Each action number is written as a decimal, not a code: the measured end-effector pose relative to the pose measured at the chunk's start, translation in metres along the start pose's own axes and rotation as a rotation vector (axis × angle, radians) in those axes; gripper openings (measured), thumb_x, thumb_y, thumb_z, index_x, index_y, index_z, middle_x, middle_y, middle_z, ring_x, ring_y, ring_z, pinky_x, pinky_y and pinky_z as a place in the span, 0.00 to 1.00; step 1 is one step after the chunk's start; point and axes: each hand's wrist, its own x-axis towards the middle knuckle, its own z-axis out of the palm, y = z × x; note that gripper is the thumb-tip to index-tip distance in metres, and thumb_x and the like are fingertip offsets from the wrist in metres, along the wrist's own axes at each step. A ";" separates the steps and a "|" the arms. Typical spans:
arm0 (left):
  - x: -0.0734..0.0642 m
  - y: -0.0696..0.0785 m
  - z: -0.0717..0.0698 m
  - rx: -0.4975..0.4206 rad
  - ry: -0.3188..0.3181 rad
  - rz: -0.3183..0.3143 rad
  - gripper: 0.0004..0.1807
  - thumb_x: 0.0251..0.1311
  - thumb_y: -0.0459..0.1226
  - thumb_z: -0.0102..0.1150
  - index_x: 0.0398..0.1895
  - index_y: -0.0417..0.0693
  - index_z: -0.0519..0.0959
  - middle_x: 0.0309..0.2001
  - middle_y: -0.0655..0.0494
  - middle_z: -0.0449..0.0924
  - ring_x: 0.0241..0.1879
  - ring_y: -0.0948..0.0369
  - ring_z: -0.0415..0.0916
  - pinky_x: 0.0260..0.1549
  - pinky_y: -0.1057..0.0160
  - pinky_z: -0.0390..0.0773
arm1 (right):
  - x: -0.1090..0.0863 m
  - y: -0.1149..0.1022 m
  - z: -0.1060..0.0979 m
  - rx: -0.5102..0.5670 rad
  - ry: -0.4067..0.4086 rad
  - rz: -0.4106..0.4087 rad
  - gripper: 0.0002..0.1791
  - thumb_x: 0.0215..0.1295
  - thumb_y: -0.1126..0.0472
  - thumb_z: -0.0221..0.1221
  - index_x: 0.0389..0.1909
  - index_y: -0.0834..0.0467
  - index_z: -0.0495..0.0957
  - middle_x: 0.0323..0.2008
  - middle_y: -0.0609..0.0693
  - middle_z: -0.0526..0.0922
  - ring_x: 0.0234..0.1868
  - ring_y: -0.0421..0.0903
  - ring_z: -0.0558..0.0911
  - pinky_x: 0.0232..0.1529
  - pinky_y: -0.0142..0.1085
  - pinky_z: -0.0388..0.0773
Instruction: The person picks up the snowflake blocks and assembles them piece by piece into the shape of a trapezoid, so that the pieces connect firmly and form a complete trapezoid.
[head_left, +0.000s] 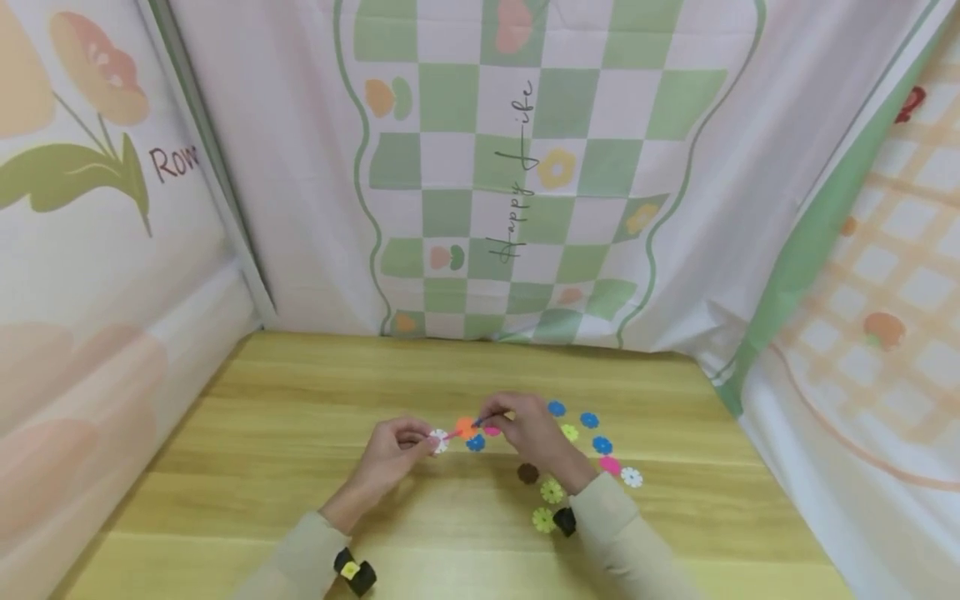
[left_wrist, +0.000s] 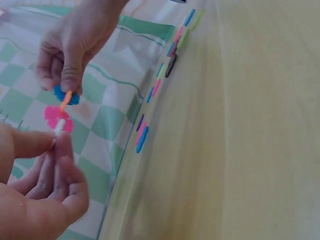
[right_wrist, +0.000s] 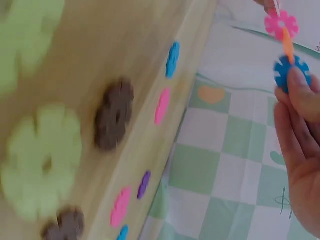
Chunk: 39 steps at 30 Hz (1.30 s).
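Note:
A short chain of notched plastic snowflake discs stretches between my two hands, above the table. My left hand (head_left: 392, 452) pinches the white disc (head_left: 438, 442) at one end between thumb and fingers. Joined to it is a pink disc (left_wrist: 52, 117), then an orange disc (head_left: 467, 428). At the other end is a blue disc (right_wrist: 283, 71), which my right hand (head_left: 531, 432) pinches by its edge with the thumb on top. In the left wrist view the orange disc shows edge-on, slotted between pink and blue.
Loose discs lie on the wooden table (head_left: 285, 467), mostly around and right of my right hand: several blue discs (head_left: 602, 444), a pink disc (head_left: 610, 465), a white disc (head_left: 632, 477), a brown disc (head_left: 528, 473) and yellow-green discs (head_left: 551, 491). Printed curtains (head_left: 300, 208) enclose the table.

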 end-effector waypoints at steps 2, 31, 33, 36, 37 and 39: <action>0.002 -0.001 -0.001 0.032 -0.057 0.001 0.13 0.68 0.35 0.68 0.49 0.33 0.83 0.42 0.45 0.88 0.42 0.55 0.86 0.47 0.57 0.89 | 0.001 0.002 -0.006 0.009 -0.090 0.028 0.07 0.65 0.71 0.69 0.35 0.55 0.87 0.35 0.47 0.92 0.40 0.41 0.91 0.44 0.28 0.88; 0.024 -0.009 0.006 0.103 -0.259 0.022 0.10 0.74 0.38 0.63 0.49 0.39 0.85 0.40 0.48 0.87 0.37 0.61 0.81 0.37 0.69 0.83 | 0.031 0.015 0.002 -0.154 -0.516 0.166 0.12 0.67 0.64 0.70 0.50 0.61 0.86 0.44 0.52 0.91 0.44 0.47 0.88 0.48 0.37 0.87; 0.025 -0.009 0.007 0.092 -0.257 0.027 0.10 0.74 0.37 0.63 0.49 0.37 0.84 0.40 0.47 0.87 0.36 0.62 0.81 0.36 0.69 0.82 | 0.033 0.019 0.009 -0.170 -0.553 0.174 0.12 0.67 0.64 0.71 0.49 0.62 0.86 0.42 0.52 0.90 0.42 0.45 0.87 0.45 0.34 0.85; 0.025 -0.009 0.008 0.083 -0.244 0.027 0.10 0.74 0.36 0.62 0.49 0.36 0.84 0.38 0.48 0.86 0.35 0.62 0.80 0.35 0.70 0.81 | 0.032 0.022 0.016 -0.184 -0.594 0.209 0.10 0.65 0.64 0.72 0.46 0.61 0.88 0.39 0.50 0.89 0.38 0.42 0.84 0.41 0.31 0.83; 0.025 -0.008 0.008 0.084 -0.235 0.022 0.10 0.74 0.36 0.62 0.49 0.36 0.84 0.38 0.49 0.86 0.35 0.63 0.80 0.35 0.70 0.81 | 0.031 0.022 0.017 -0.192 -0.600 0.228 0.09 0.64 0.64 0.73 0.44 0.60 0.88 0.38 0.49 0.88 0.37 0.41 0.83 0.40 0.31 0.82; 0.025 -0.006 0.009 0.084 -0.215 0.012 0.10 0.74 0.35 0.61 0.49 0.37 0.84 0.38 0.50 0.85 0.36 0.63 0.80 0.36 0.69 0.81 | 0.030 0.022 0.019 -0.219 -0.603 0.260 0.05 0.64 0.63 0.73 0.39 0.57 0.89 0.36 0.47 0.87 0.35 0.39 0.80 0.38 0.31 0.81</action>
